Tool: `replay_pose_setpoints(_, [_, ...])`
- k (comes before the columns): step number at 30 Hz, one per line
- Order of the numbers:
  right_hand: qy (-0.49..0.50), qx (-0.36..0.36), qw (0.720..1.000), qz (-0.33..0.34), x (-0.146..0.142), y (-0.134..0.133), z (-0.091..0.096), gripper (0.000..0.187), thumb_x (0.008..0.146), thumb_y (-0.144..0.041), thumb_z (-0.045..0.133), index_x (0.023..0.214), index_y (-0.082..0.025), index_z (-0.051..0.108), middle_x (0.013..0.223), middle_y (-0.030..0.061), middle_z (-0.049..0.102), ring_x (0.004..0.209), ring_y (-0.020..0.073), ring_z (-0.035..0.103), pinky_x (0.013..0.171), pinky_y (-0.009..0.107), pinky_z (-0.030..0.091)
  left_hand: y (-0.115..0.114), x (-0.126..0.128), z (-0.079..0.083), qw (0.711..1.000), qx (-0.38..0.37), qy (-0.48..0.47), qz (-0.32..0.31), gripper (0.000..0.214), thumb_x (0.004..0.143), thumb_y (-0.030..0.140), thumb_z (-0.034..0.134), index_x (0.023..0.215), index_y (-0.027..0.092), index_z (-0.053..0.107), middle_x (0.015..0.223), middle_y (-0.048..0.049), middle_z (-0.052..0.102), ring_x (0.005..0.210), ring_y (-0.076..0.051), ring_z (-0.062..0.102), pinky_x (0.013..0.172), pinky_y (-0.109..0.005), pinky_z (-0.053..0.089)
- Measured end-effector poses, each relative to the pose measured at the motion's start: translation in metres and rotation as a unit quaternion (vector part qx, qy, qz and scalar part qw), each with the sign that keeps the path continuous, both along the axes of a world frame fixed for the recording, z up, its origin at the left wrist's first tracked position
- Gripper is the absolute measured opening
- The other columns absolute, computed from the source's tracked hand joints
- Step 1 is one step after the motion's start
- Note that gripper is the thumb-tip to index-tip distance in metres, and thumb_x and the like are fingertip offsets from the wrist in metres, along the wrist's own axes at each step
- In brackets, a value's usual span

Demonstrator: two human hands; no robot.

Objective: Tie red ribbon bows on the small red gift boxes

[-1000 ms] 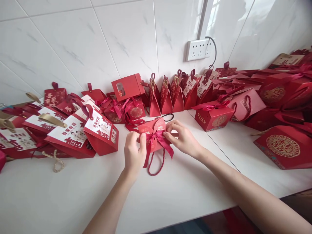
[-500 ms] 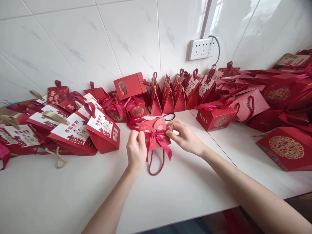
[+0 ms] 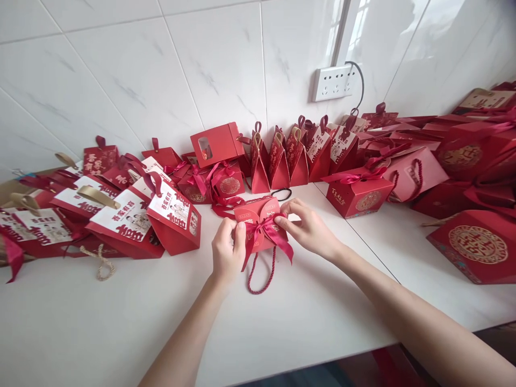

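Note:
A small red gift box (image 3: 258, 208) with gold lettering stands on the white table, a twisted red cord handle (image 3: 262, 289) looping out at its near side. A dark pink satin ribbon (image 3: 269, 230) is tied in a bow across it, one tail hanging down to the right. My left hand (image 3: 228, 248) is closed at the box's left side, thumb up, with the ribbon's left end at its fingers; the exact grip is partly hidden. On the right, thumb and forefinger of my right hand (image 3: 304, 226) pinch the bow's right loop.
Red boxes with white printed fronts (image 3: 123, 219) crowd the left. Several upright triangular boxes (image 3: 278, 161) line the tiled wall below a socket strip (image 3: 334, 83). At right are a ribboned box (image 3: 358, 193), a pink bag (image 3: 417, 174) and a large red box (image 3: 470, 244).
The gift box has tilted slightly, showing more of its top edge. Both hands keep their hold on it and its ribbon. The view has shifted a little.

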State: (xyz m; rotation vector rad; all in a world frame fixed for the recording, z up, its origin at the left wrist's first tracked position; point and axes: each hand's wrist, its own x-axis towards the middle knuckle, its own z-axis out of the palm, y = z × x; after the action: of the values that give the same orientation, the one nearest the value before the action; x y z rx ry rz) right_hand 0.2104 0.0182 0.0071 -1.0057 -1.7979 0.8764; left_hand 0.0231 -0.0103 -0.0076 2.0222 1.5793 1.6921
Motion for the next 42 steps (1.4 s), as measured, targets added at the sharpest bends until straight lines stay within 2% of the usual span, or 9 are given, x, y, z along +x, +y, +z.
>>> replay_pose_setpoints(12, [0.034,0.0,0.999,0.016,0.001,0.004,-0.002,0.032,0.086,-0.048,0.055,0.072,-0.019,0.05,0.09,0.0049,0.053,0.089,0.0185,0.055,0.082,0.039,0.051,0.001,0.003,0.001,0.999,-0.031,-0.033,0.023,0.029,0.09,0.031,0.04,0.064,0.022,0.032,0.053,0.0064,0.033,0.046,-0.009,0.032,0.046,-0.021,0.032])
replay_pose_setpoints(16, [0.045,-0.011,0.999,0.002,-0.002,0.003,-0.007,0.037,0.086,-0.054,0.053,0.072,-0.019,0.049,0.086,0.0047,0.048,0.089,0.0199,0.052,0.076,0.037,0.051,0.001,0.005,-0.001,0.998,-0.028,-0.048,0.028,0.029,0.091,0.031,0.039,0.065,0.023,0.029,0.053,0.0064,0.031,0.047,-0.009,0.031,0.046,-0.021,0.031])
replay_pose_setpoints(21, [0.045,-0.016,0.999,-0.021,-0.004,0.002,-0.009,0.039,0.085,-0.055,0.052,0.071,-0.019,0.048,0.085,0.0037,0.048,0.076,0.0168,0.054,0.073,0.038,0.052,0.003,0.005,-0.003,0.998,-0.027,-0.054,0.026,0.029,0.091,0.033,0.038,0.065,0.023,0.03,0.054,0.0061,0.031,0.047,-0.01,0.033,0.047,-0.022,0.032])
replay_pose_setpoints(25, [0.024,0.004,0.999,-0.033,-0.004,0.0,-0.006,0.04,0.084,-0.058,0.054,0.071,-0.019,0.051,0.083,0.0044,0.051,0.081,0.0191,0.055,0.071,0.035,0.053,0.002,0.002,-0.003,0.998,-0.028,-0.058,0.018,0.033,0.088,0.041,0.042,0.063,0.022,0.032,0.053,0.0056,0.035,0.048,-0.01,0.033,0.047,-0.022,0.032])
replay_pose_setpoints(33, [0.138,-0.134,0.981,0.027,-0.003,-0.004,0.001,0.039,0.085,-0.057,0.049,0.081,-0.019,0.048,0.097,0.0056,0.052,0.088,0.0176,0.059,0.074,0.037,0.058,0.0,0.0,-0.001,0.994,-0.044,-0.103,0.003,0.031,0.088,0.036,0.041,0.062,0.022,0.031,0.053,0.0054,0.032,0.048,-0.01,0.032,0.046,-0.023,0.031])
replay_pose_setpoints(35, [0.109,-0.099,0.988,0.039,0.0,-0.003,0.001,0.042,0.082,-0.058,0.054,0.099,-0.02,0.047,0.111,0.0104,0.05,0.095,0.0214,0.058,0.069,0.037,0.059,0.001,-0.002,0.0,0.993,-0.054,-0.108,-0.006,0.032,0.087,0.036,0.043,0.061,0.022,0.031,0.053,0.0052,0.032,0.049,-0.01,0.032,0.047,-0.023,0.031])
replay_pose_setpoints(37, [0.026,-0.012,0.998,0.057,0.002,-0.002,-0.001,0.071,0.071,-0.059,0.067,0.123,-0.021,0.038,0.13,0.0172,0.039,0.105,0.0275,0.054,0.065,0.038,0.058,0.002,-0.004,0.001,0.992,-0.064,-0.11,-0.017,0.033,0.085,0.038,0.046,0.06,0.022,0.032,0.053,0.005,0.032,0.049,-0.01,0.032,0.047,-0.023,0.032])
replay_pose_setpoints(39, [-0.066,0.073,0.992,0.075,0.004,0.0,-0.005,0.1,0.061,-0.057,0.077,0.138,-0.021,0.025,0.14,0.0204,0.028,0.113,0.0326,0.049,0.072,0.043,0.057,0.003,-0.005,0.002,0.99,-0.073,-0.117,-0.022,0.032,0.084,0.038,0.047,0.06,0.022,0.033,0.054,0.0049,0.032,0.05,-0.01,0.033,0.047,-0.023,0.033])
replay_pose_setpoints(42, [-0.132,0.11,0.982,0.083,0.004,0.003,-0.011,0.106,0.065,-0.05,0.076,0.146,-0.022,0.012,0.141,0.0196,0.03,0.112,0.0315,0.049,0.085,0.048,0.052,0.003,-0.005,0.004,0.987,-0.088,-0.134,-0.023,0.03,0.086,0.039,0.042,0.062,0.022,0.035,0.055,0.005,0.034,0.049,-0.01,0.034,0.046,-0.022,0.034])
